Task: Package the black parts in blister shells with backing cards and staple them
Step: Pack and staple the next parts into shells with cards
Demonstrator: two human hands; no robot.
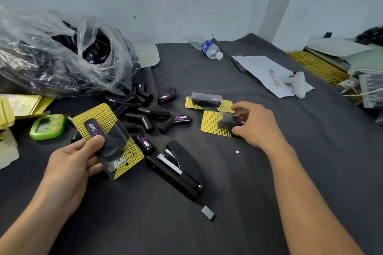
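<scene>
the left grip [70,163] pinches one filled blister pack [107,143], thumb on its shell; the right grip [252,124] curls round a second pack [213,124] on the counter [290,172], with a third pack [207,100] just beyond it. between the grips lies the stapler [178,170], and the loose black parts [143,114] beyond it are unpacked, so much seems left.

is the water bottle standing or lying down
Lying down: the water bottle rests on its side on the dark table cover.
</scene>
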